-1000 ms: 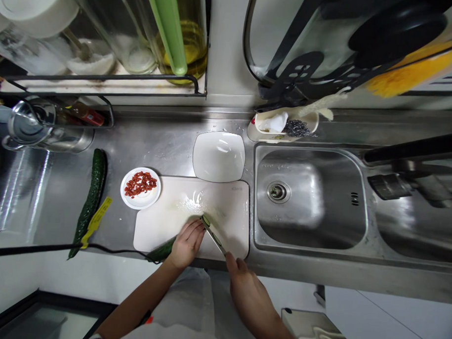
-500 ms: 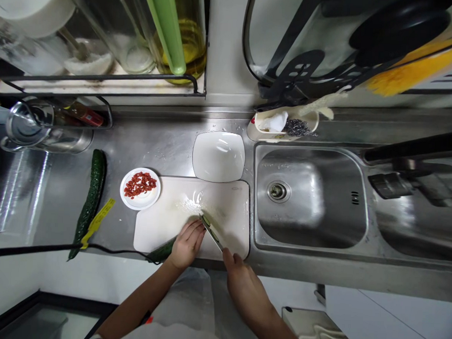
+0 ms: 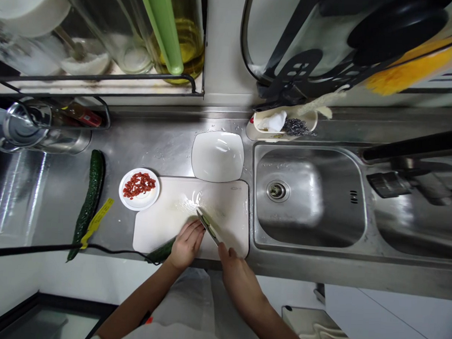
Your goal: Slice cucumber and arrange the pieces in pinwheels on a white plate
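On the white cutting board [image 3: 232, 209], my left hand [image 3: 187, 243] is closed over a green cucumber [image 3: 161, 251], whose near end sticks out to the left past the board's edge. My right hand [image 3: 240, 276] grips a knife [image 3: 208, 227] by its handle, which the fingers hide. The blade lies slanted right beside my left fingertips, at the cucumber's cut end. Pale green cucumber slices [image 3: 210, 230] show along the blade. Wet shine covers the board beyond the blade.
A white dish of red goji berries [image 3: 139, 186] overlaps the board's far left corner. Behind the board sits a white square plate [image 3: 218, 157]. Another cucumber [image 3: 88, 204] with a yellow tag lies left. The steel sink [image 3: 310, 197] is right. A black cord [image 3: 34, 250] crosses the front edge.
My right hand has shifted a little left and away from me, taking the knife along; the blade tip reaches farther up the board. My left hand stays on the cucumber.
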Demonstrator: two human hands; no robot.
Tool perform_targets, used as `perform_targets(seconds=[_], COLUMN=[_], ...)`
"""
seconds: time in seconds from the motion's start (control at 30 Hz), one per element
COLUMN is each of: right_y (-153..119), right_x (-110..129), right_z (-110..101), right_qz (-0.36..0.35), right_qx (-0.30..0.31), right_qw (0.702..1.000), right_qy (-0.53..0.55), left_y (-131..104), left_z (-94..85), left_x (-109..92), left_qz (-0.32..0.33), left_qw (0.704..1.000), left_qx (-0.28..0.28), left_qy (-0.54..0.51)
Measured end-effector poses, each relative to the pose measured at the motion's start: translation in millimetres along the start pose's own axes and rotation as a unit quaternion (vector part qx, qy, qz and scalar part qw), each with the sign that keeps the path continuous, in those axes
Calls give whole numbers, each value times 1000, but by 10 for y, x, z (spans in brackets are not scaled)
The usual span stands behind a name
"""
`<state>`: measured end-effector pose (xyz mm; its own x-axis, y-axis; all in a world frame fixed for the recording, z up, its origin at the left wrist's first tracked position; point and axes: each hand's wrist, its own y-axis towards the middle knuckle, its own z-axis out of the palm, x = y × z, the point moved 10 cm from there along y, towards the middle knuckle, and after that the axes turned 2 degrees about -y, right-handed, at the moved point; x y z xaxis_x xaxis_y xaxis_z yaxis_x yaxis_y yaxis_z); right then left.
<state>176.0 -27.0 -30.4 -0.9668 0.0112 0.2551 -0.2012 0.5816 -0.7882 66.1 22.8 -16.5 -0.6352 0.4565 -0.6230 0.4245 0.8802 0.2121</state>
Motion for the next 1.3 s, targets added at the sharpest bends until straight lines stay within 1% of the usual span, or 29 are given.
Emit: perform_targets(seconds=[0.17,0.33,0.6,0.97,1.13,1.3], right_y=[76,130,240,361,322,128], right_x=[31,34,50,56,0,-111], right_z=[-15,7,56,88,53,63], right_qz=[-2,7,1,6,5,11], right_qx=[-27,-38,-41,-87,-91,-75], right_qw=[999,999,999,996,996,997], right_qy=[-21,-30,-3,-6,-16,-22], left_y=[-5,-16,-21,-34,-17,-15], left_z=[6,23,24,43,20,9], left_x=[-1,12,11,38,31,29], left_qz=[3,-2,-1,-12,-18,-21], left_qw=[1000,1000,1000,1000,1000,1000], left_qx=[0,6,8,17,18,13], left_qy=[4,7,0,1,0,-1])
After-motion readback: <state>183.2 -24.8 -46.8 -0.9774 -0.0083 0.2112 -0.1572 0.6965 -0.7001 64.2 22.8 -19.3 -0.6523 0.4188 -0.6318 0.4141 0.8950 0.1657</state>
